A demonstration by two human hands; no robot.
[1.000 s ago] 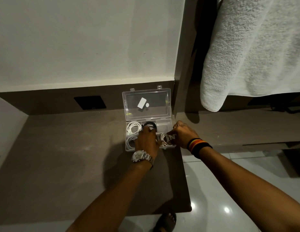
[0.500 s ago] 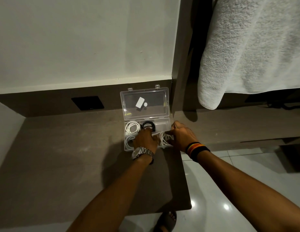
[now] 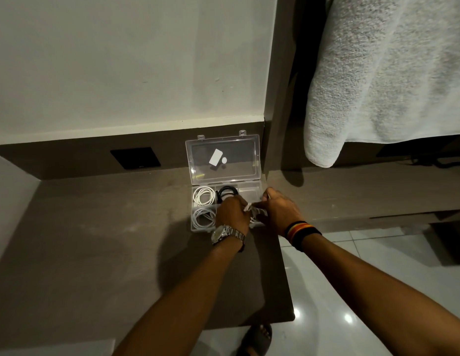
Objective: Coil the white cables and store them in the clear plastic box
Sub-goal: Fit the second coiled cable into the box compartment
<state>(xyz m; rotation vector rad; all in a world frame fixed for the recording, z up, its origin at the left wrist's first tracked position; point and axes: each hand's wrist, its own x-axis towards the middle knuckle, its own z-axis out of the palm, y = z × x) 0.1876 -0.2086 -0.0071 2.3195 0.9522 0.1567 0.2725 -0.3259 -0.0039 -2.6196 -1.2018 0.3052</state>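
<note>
The clear plastic box (image 3: 252, 187) stands open on the brown table, its lid (image 3: 223, 156) propped up against the back panel. A coiled white cable (image 3: 203, 196) lies in the back left compartment and another white coil (image 3: 203, 217) in the front left one. A black coiled cable (image 3: 226, 191) sits in the back middle compartment. My left hand (image 3: 231, 213) and my right hand (image 3: 280, 210) meet over the box's front right part, both closed on a third white cable (image 3: 254, 214), mostly hidden between them.
The brown table (image 3: 95, 253) ends at a front edge with a white tiled floor (image 3: 339, 291) to the right. A black wall plate (image 3: 135, 158) sits in the back panel. A white towel (image 3: 383, 73) hangs at upper right. A foot in a dark sandal (image 3: 257, 340) shows below.
Both hands have drawn closer together over the box's front right part, bunching the white cable between them. The left hand has slid back off the black coil.
</note>
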